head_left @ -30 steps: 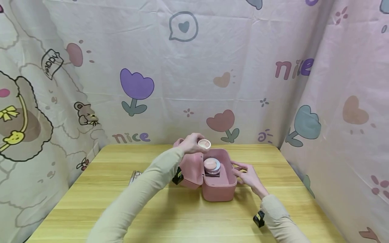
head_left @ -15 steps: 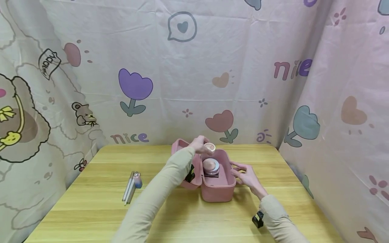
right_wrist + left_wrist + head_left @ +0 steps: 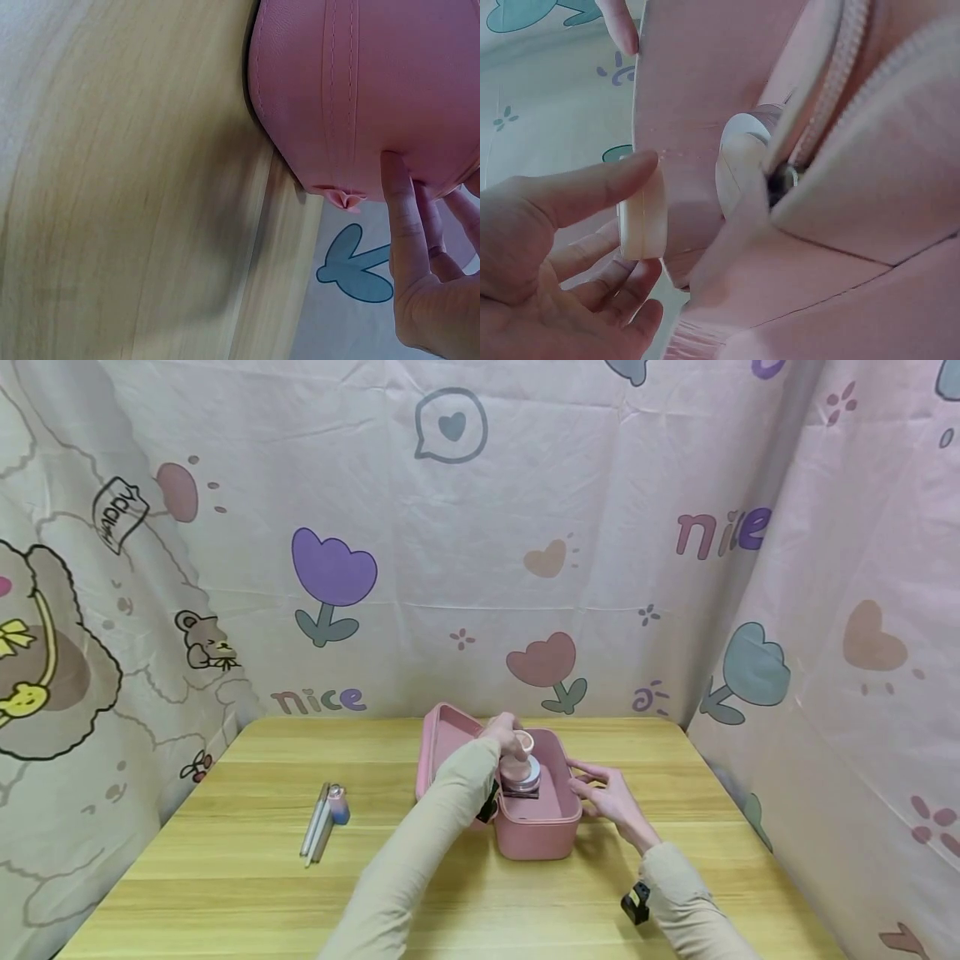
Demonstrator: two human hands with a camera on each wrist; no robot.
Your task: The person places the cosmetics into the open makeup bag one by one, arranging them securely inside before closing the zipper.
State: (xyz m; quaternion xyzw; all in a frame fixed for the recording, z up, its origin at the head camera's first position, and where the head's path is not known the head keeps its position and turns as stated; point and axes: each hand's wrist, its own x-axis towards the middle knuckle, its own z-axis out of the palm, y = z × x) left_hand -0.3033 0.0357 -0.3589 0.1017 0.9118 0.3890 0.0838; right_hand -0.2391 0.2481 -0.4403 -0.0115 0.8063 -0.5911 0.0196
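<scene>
My left hand pinches a small round cream-coloured compact between thumb and fingers, above the pink cosmetic case. The case stands with its lid folded out to the left. Inside it sits a round white container with a pale pink puff on top, over a dark flat item. In the head view the held compact partly overlaps the puff. My right hand rests against the right side of the case, its nearly straight fingers pressing the outer wall near the rim.
Thin pencil-like sticks and a small pink-and-blue bottle lie on the wooden table to the left. A patterned curtain hangs behind the table and along both sides.
My left hand has moved right and down with the compact, from above the lid to over the case's interior. My right hand stays at the case's side.
</scene>
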